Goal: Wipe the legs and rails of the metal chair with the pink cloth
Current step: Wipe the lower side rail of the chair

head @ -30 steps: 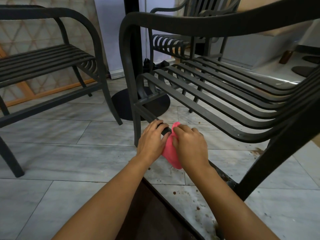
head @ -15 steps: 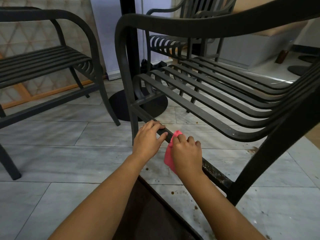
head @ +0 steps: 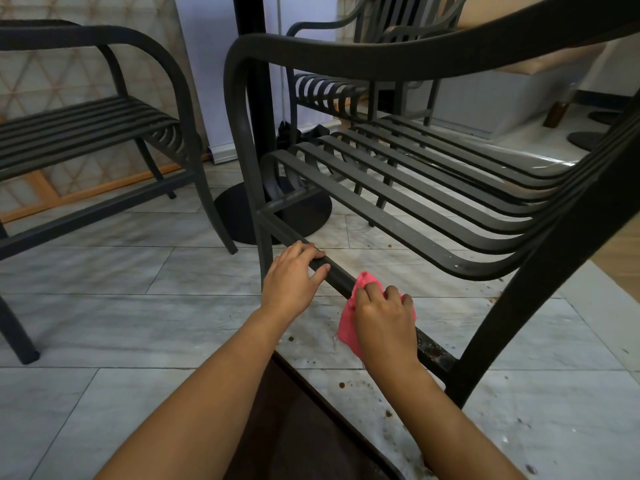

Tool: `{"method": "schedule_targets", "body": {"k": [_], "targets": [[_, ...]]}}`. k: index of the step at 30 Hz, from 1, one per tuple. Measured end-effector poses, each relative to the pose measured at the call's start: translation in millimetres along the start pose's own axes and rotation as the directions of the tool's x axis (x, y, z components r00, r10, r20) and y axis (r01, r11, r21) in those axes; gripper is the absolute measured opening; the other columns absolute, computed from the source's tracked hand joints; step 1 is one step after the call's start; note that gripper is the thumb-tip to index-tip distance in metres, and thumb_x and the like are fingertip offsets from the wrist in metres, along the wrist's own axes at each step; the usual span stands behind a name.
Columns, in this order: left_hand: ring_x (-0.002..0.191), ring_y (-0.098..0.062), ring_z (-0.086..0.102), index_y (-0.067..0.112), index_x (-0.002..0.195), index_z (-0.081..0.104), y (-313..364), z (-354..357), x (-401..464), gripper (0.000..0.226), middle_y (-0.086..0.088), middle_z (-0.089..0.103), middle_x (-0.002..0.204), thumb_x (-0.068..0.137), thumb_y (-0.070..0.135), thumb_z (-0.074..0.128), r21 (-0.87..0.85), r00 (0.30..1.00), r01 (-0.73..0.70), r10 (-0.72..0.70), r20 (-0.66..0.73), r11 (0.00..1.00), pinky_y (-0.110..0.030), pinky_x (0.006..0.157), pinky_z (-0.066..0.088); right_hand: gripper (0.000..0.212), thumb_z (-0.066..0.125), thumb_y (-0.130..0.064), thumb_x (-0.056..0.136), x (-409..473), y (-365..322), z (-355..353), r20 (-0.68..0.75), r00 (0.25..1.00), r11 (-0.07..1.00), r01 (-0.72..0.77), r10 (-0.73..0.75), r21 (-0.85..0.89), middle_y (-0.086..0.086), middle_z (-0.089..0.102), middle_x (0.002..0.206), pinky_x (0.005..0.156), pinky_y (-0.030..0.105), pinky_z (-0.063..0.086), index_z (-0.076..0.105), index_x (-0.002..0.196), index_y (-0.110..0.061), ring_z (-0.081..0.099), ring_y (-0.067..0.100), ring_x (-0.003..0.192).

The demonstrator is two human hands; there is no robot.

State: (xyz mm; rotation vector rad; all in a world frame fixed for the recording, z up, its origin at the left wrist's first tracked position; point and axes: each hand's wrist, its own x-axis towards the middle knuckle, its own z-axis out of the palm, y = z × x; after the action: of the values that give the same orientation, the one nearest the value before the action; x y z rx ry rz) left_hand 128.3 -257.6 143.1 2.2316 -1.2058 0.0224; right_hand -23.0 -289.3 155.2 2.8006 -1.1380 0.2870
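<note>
1. Floor (head: 114, 306): pale marbled tiles, with brown specks scattered beneath the near chair.
2. Metal chair (head: 398, 60): dark, slatted seat, curved armrest; nearest the camera, right of centre.
3. Second chair (head: 104, 129): same pattern, at left, well apart from the first.
4. Third chair (head: 332, 95): behind, partly hidden.
5. Table pedestal (head: 242, 216): black post on a round base, between the chairs.
6. Lower side rail (head: 332, 275): runs from front leg to rear leg; spotted near the rear end.
7. Left hand (head: 291, 282): grip curled over the rail, fingers on top.
8. Right hand (head: 384, 323): grip closed on the cloth, pressing it to the rail.
9. Pink cloth (head: 346, 327): bunched around the rail, just beside the left hand.
</note>
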Motion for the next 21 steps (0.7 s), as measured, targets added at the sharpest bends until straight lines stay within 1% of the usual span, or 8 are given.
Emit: {"method": "schedule_targets", "body": {"k": [1, 3, 5, 7, 14, 17, 19, 21], "targets": [[0.129, -0.010, 0.038, 0.026, 0.122, 0.056, 0.4, -0.1, 0.0, 0.033, 0.009, 0.050, 0.131, 0.093, 0.039, 0.050, 0.002, 1.000, 0.001, -0.001, 0.000, 1.000, -0.031, 0.103, 0.032, 0.062, 0.090, -0.013, 0.047, -1.7, 1.1, -1.5, 0.034, 0.999, 1.000, 0.018, -0.018, -0.010, 0.016, 0.064, 0.095, 0.076, 0.053, 0.049, 0.064, 0.102, 0.000, 0.061, 0.037, 0.085], [0.128, -0.011, 0.039, 0.025, 0.122, 0.056, 1.0, -0.1, 0.0, 0.033, 0.008, 0.050, 0.131, 0.093, 0.039, 0.050, 0.006, 1.000, 0.000, 0.000, 0.000, 1.000, -0.031, 0.102, 0.033, 0.064, 0.078, -0.018, 0.070, -4.7, 4.5, -1.4, 0.088, 0.994, 0.998, 0.060, -0.059, -0.003, 0.014, 0.054, 0.122, 0.095, 0.052, 0.038, 0.049, 0.125, -0.003, 0.050, 0.036, 0.111], [0.127, -0.011, 0.040, 0.025, 0.122, 0.056, 1.2, 0.1, 0.0, 0.033, 0.008, 0.050, 0.130, 0.093, 0.039, 0.050, 0.006, 1.000, -0.004, 0.004, 0.001, 1.000, -0.030, 0.101, 0.034, 0.065, 0.072, -0.020, 0.078, -7.4, 7.5, -2.6, 0.107, 0.992, 0.998, 0.062, -0.063, 0.013, 0.012, 0.047, 0.132, 0.102, 0.050, 0.032, 0.040, 0.133, -0.006, 0.042, 0.034, 0.120], [0.126, -0.011, 0.040, 0.024, 0.121, 0.056, 1.3, 0.5, -0.3, 0.032, 0.008, 0.050, 0.130, 0.093, 0.039, 0.049, 0.009, 1.000, -0.005, 0.005, 0.000, 1.000, -0.030, 0.100, 0.034, 0.066, 0.069, -0.022, 0.080, -8.7, 8.8, -4.8, 0.129, 0.990, 0.998, 0.061, -0.062, 0.009, 0.010, 0.043, 0.136, 0.104, 0.049, 0.029, 0.036, 0.136, -0.008, 0.039, 0.032, 0.123], [0.125, -0.013, 0.043, 0.022, 0.128, 0.051, 7.8, 2.7, -5.3, 0.039, 0.005, 0.047, 0.135, 0.093, 0.039, 0.049, 0.059, 0.999, -0.036, 0.036, 0.001, 0.998, -0.035, 0.105, 0.038, 0.068, 0.077, -0.025, 0.072, -13.6, 14.9, -10.4, 0.116, 0.991, 0.997, 0.054, -0.060, 0.055, 0.006, 0.047, 0.131, 0.098, 0.045, 0.035, 0.043, 0.130, -0.012, 0.043, 0.029, 0.115], [0.129, -0.011, 0.039, 0.024, 0.129, 0.051, 12.5, 4.1, -14.9, 0.040, 0.006, 0.044, 0.137, 0.093, 0.041, 0.049, 0.053, 0.994, -0.108, 0.109, -0.022, 0.993, -0.035, 0.108, 0.036, 0.071, 0.089, -0.029, 0.051, -26.1, 19.5, -12.8, 0.085, 0.996, 0.998, 0.006, -0.012, 0.070, 0.005, 0.060, 0.114, 0.085, 0.045, 0.044, 0.058, 0.113, -0.013, 0.055, 0.028, 0.097], [0.130, -0.011, 0.037, 0.025, 0.127, 0.054, 16.8, 6.0, -21.1, 0.040, 0.007, 0.046, 0.137, 0.092, 0.043, 0.050, 0.050, 0.986, -0.164, 0.165, -0.017, 0.985, -0.033, 0.109, 0.033, 0.072, 0.094, -0.025, 0.038, -33.3, 23.7, -12.7, 0.031, 0.999, 0.994, -0.033, 0.030, 0.107, 0.008, 0.064, 0.103, 0.076, 0.046, 0.048, 0.063, 0.102, -0.010, 0.059, 0.030, 0.085], [0.126, -0.011, 0.040, 0.025, 0.121, 0.058, 22.6, 9.2, -26.6, 0.037, 0.007, 0.050, 0.131, 0.090, 0.045, 0.051, 0.064, 0.971, -0.237, 0.238, -0.016, 0.969, -0.032, 0.108, 0.034, 0.077, 0.094, -0.021, 0.037, -36.5, 26.2, -17.4, 0.013, 1.000, 0.993, -0.029, 0.028, 0.113, 0.010, 0.063, 0.109, 0.078, 0.048, 0.047, 0.062, 0.107, -0.008, 0.059, 0.032, 0.088]]}}
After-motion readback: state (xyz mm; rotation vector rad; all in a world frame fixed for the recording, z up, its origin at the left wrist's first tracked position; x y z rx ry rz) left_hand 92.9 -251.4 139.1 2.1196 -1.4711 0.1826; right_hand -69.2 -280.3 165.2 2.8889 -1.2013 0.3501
